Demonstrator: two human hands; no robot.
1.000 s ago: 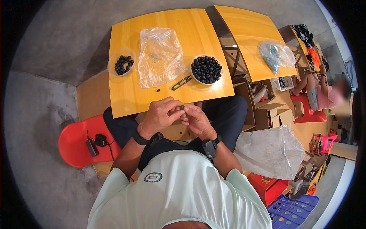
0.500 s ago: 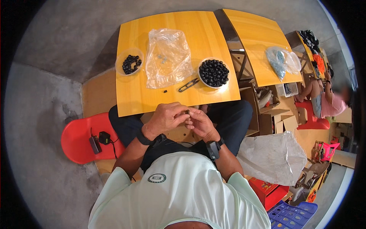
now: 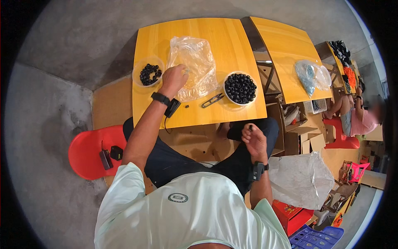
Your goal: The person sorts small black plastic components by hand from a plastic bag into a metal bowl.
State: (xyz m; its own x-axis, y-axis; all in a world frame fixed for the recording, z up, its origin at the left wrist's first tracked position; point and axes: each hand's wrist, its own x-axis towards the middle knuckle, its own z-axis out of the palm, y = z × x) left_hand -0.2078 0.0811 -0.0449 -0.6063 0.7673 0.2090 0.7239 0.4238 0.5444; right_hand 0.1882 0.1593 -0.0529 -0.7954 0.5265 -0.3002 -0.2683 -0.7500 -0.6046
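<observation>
- The right hand [image 3: 255,142] is raised beyond the table's near edge, over the lap, fingers curled, with a small black bead [image 3: 250,128] pinched at the tips of thumb and fingers.
- The left hand [image 3: 173,81] reaches over the clear plastic bag [image 3: 200,68] on the yellow table [image 3: 232,37], fingers bent downward beside the left tub [image 3: 136,75]; whether they pinch anything, I cannot tell.
- The bead looks very light and stiff, probably hard plastic, so squeezing should not hurt it. Its smooth, rounded side may slip or roll, and a dropped one could be hard to find.
- The best hold is likely a light pinch across its sides, thumb against forefinger, leaving any hole uncovered.
- Which way the held bead points is too small to tell, and the fingertips hide part of it; no long axis can be read.
- Beads in the right tub [image 3: 226,94] lie at mixed angles, some showing round openings; the left tub holds fewer.
- One loose black bead [image 3: 187,106] lies near the table's front edge, its direction also unclear.
- The thread snips [image 3: 212,101] slant, their far end toward the right tub.
</observation>
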